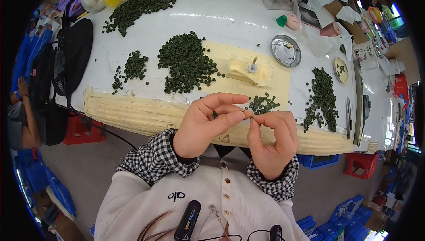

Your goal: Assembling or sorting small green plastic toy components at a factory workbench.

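Observation:
Over the padded table edge, my left hand point(204, 123) is curled, with its thumb and a finger pinched together. A small dark green round piece point(215, 114) shows among its curled fingers. My right hand point(275, 140) meets it fingertip to fingertip, thumb and index finger pinched; what lies between them is too small to make out. Just beyond is a small scatter of dark green round pieces point(263, 104). Behind that stands a block wrapped in cream tape point(249, 71) with an upright metal pin. A large heap of the same green pieces point(186, 61) lies to its left.
More green pieces lie in a far-left heap point(141, 5), a small left cluster point(135, 66) and a right heap point(322, 97). A round metal lid point(286, 51), a small round dish point(340, 70) and tweezers point(349, 118) are on the right. A black bag point(75, 57) hangs at the left edge.

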